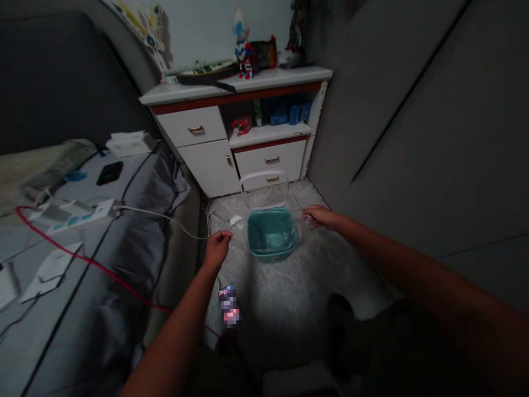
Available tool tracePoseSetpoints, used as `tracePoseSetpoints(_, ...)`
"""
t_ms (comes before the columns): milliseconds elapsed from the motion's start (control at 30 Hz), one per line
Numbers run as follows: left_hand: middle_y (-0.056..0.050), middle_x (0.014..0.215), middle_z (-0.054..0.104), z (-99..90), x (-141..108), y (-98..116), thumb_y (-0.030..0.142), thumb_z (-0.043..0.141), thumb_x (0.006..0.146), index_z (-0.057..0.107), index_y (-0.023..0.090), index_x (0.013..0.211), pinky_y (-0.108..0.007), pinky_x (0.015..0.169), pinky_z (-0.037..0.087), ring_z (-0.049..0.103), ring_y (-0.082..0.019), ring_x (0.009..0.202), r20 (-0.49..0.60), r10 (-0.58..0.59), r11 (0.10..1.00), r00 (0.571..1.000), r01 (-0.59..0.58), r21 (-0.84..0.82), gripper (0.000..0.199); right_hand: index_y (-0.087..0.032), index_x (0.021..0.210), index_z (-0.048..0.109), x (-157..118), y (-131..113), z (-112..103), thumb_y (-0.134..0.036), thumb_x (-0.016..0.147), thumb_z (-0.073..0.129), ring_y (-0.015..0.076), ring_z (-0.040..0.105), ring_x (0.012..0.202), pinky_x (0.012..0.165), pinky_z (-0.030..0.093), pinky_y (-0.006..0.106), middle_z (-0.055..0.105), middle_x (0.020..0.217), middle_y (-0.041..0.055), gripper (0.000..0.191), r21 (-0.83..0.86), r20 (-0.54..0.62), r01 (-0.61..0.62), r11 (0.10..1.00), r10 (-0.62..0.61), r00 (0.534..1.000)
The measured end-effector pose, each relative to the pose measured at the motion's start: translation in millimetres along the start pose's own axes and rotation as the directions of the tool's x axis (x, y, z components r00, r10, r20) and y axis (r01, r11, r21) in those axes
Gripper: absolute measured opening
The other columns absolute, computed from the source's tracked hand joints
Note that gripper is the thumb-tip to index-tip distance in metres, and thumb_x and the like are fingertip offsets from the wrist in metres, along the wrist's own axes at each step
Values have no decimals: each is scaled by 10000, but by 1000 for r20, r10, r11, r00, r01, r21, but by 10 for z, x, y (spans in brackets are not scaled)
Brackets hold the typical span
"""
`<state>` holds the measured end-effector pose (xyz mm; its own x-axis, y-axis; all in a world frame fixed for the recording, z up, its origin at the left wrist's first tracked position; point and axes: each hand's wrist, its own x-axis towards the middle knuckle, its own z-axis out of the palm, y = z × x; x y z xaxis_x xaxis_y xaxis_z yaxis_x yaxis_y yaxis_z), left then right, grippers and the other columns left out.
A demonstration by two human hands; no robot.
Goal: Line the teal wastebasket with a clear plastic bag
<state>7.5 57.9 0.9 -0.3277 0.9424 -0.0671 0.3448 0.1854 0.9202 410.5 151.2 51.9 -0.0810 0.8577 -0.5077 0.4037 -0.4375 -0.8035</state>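
A teal plastic bin (273,251) stands on the floor between my hands, its top facing up. Thin, see-through film, apparently a clear plastic bag (298,219), shows faintly around it and reaches out to both sides. On the left, my left hand (217,248) is closed in a pinch at the film's edge, apart from the bin wall. My right hand (317,215) pinches the film on the other side, with some of it bunched at the fingers. Behind the bin a white rounded frame (264,174) stands up against the drawers; whether it joins the bin I cannot tell.
A white cabinet (202,165) stands ahead, with toys on top. To the left, a bed (157,182) carries a power strip (95,215), a dark phone (109,173) and cables. A lit phone (229,304) lies on the floor. Grey panels (413,138) rise at right.
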Motion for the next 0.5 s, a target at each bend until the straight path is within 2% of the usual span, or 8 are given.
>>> tracePoseSetpoints(167, -59, 872, 760, -100, -168, 473, 466, 699, 807, 734, 194, 853, -289, 746, 522, 686, -205, 840, -19, 86, 996, 996, -86, -38, 278, -158, 927, 670, -543, -451, -132, -289, 1041, 592, 80, 564, 614, 486, 445, 157, 762, 1041, 80, 191, 119, 37, 108, 987, -113, 993)
tracePoseSetpoints(300, -55, 863, 756, -328, -272, 902, 454, 761, 762, 716, 194, 799, -303, 818, 537, 679, -200, 858, -20, 195, 975, 981, -196, -106, 267, -151, 940, 669, -1033, -735, -250, -266, 1064, 562, 80, 572, 609, 477, 460, 149, 769, 1035, 92, 200, 113, 11, 159, 981, -162, 987)
tracePoseSetpoints(433, -54, 829, 746, -610, -507, 1328, 528, 822, 699, 722, 183, 779, -306, 813, 532, 666, -191, 817, -3, 313, 942, 950, -311, -125, 369, -144, 913, 678, -1572, -850, -420, -251, 1072, 553, 87, 580, 588, 479, 468, 170, 746, 933, 85, 228, 119, -3, 215, 969, -216, 976)
tracePoseSetpoints(500, -54, 825, 748, -752, -706, 1506, 551, 843, 687, 730, 176, 789, -301, 809, 537, 670, -186, 809, 8, 350, 927, 937, -344, -152, 405, -151, 885, 672, -1849, -827, -515, -333, 1068, 586, 102, 583, 577, 505, 491, 190, 714, 814, 70, 272, 123, 8, 235, 964, -237, 971)
